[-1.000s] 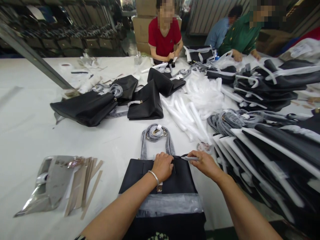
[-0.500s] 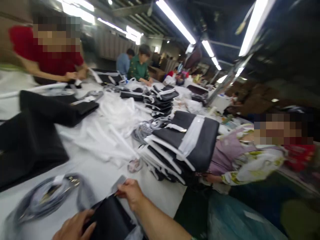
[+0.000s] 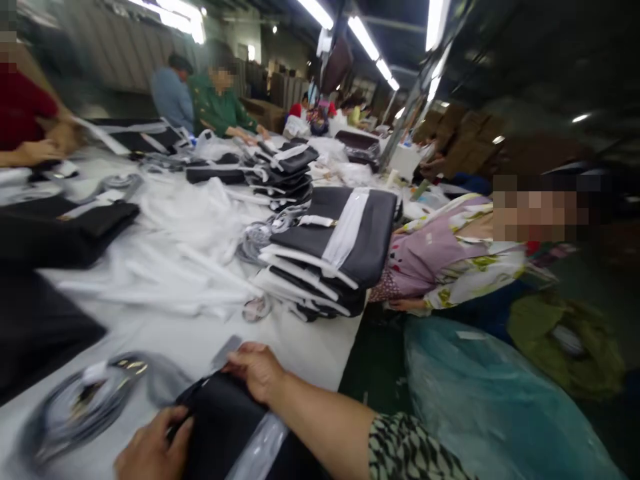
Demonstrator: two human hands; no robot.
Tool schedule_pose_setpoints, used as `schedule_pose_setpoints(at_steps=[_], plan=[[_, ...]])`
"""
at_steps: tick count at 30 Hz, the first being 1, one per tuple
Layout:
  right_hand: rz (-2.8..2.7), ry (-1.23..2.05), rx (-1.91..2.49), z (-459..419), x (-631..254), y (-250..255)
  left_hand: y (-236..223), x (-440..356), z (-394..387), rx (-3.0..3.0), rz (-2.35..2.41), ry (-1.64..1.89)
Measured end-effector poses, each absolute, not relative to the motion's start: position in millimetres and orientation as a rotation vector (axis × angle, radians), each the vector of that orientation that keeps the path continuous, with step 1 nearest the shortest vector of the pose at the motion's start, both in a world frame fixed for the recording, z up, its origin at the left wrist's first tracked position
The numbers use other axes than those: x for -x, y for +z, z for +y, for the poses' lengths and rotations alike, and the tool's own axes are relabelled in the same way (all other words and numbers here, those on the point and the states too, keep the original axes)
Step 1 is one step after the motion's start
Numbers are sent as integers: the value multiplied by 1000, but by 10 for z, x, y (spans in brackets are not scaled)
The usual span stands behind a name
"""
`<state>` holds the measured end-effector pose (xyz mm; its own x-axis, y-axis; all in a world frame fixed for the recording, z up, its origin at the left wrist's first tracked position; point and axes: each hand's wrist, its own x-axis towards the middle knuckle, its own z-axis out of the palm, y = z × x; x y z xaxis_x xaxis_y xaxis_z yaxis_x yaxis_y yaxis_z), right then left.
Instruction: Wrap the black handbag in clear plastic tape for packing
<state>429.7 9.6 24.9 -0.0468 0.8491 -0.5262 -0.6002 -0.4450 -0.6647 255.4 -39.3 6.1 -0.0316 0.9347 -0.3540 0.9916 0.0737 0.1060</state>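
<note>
A black bag (image 3: 227, 417) with a band of clear plastic film across it lies close in front of me at the table's near edge. Thumb and fingers of my left hand (image 3: 155, 443) close around its left edge. At the bag's top, my right hand (image 3: 256, 370) pinches a small grey tag (image 3: 227, 352); whether the tag is fixed to the bag I cannot tell. Left of the bag lies a coiled grey strap (image 3: 65, 420) with gold-coloured metal fittings, wrapped in plastic.
A stack of black bags (image 3: 345, 233) with white padding stands ahead, beside a person in a mauve apron (image 3: 425, 257). White wrapping material (image 3: 175, 247) covers mid-table. More black bags (image 3: 50, 227) lie left. A large teal plastic sack (image 3: 490, 393) is at right; other people work farther back.
My view has swung to the right and down, so the stack and people sit farther left. More of the bag in my hands shows. Both hands keep nearly the same hold.
</note>
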Motion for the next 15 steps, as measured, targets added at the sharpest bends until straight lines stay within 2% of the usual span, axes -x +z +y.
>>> schedule_pose_setpoints(at_steps=[2, 4, 15], plan=[[-324, 1740, 1079, 10, -4344, 297, 109, -2521, -481, -1934, 1959, 171], [-335, 1774, 1051, -18, -4383, 270, 152, -2543, -519, -1887, 1930, 332], [-654, 1715, 1101, 17, -4402, 324, 394, -2613, -543, -1639, 1922, 408]])
